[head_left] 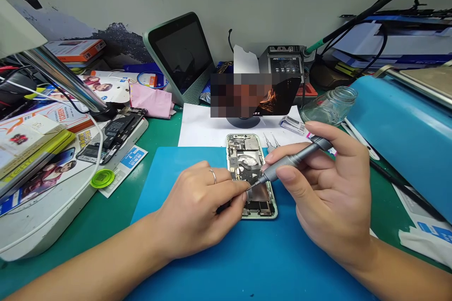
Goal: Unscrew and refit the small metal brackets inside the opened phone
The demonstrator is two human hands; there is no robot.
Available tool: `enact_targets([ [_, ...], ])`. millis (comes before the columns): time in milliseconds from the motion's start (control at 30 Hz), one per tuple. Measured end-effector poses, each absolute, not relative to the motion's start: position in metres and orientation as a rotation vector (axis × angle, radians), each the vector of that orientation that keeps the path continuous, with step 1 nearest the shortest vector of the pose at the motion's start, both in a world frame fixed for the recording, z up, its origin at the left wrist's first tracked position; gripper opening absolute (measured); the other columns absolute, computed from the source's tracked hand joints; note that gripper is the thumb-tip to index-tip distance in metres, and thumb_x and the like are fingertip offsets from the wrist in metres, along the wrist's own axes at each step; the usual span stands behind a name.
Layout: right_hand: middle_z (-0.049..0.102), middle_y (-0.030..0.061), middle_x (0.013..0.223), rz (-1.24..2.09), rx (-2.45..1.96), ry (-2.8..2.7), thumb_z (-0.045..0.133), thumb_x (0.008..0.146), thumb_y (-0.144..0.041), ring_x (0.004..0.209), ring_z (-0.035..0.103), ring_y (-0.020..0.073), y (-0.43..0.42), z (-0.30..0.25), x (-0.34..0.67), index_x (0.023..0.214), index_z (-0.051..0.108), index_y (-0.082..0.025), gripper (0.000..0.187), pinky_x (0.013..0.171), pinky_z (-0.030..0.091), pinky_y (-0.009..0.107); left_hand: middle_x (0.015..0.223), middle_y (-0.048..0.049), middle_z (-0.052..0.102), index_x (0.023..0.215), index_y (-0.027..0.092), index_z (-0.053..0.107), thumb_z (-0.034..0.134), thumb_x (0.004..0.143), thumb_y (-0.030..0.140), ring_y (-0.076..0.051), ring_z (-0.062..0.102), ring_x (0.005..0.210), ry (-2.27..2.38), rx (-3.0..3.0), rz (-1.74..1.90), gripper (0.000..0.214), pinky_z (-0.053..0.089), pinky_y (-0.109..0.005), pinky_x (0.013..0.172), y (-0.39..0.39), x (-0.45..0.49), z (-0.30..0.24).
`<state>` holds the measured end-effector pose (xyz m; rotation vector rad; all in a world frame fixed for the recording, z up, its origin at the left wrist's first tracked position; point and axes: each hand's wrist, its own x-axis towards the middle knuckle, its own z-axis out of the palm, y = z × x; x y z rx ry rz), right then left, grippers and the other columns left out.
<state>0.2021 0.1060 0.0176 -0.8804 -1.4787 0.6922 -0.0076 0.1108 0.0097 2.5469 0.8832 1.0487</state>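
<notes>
An opened phone [259,193] with a pale green frame and bare inner parts lies on the blue mat [226,268]. My right hand [332,193] holds a grey precision screwdriver [291,162], thumb and fingers around its knurled barrel and the index finger on its end cap. The shaft slants down to the left over the phone. My left hand [208,202], a ring on one finger, is closed in a pinch right at the screwdriver's tip, above the phone's left side. Anything between those fingertips is too small or hidden to make out. It covers part of the phone.
Behind the phone lie small screwdriver bits [271,141] on white paper and a propped screen [278,96]. A glass jar [330,106] and a blue roll-like object [406,127] stand right. Another opened phone [115,131] and a lamp base [70,216] are left.
</notes>
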Motion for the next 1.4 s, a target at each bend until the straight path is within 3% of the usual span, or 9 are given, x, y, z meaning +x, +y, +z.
enact_targets([
  [400,0.076,0.0013,0.089,0.679,-0.936,-1.445,0.078,0.096,-0.03,0.078,0.076,0.0215,0.1057,0.0199,0.1993,0.13,0.054,-0.033,0.042,0.058,0.064,0.033,0.068,0.0034,0.065,0.101,0.016,0.075,0.062,0.099,0.015,-0.011,0.055,0.058,0.905,2.472,1.035,0.014,0.032,-0.032,0.059,0.1098,-0.0075,0.0113],
  [1400,0.077,0.0004,0.089,0.691,-0.94,-1.442,0.079,0.095,-0.028,0.068,0.071,0.0181,0.1067,0.021,0.1992,0.129,0.055,-0.032,0.042,0.051,0.06,0.029,0.067,0.0044,0.067,0.096,0.018,0.075,0.064,0.097,0.012,-0.01,0.057,0.057,0.923,2.469,1.055,0.013,0.034,-0.031,0.06,0.1104,-0.0072,0.0127],
])
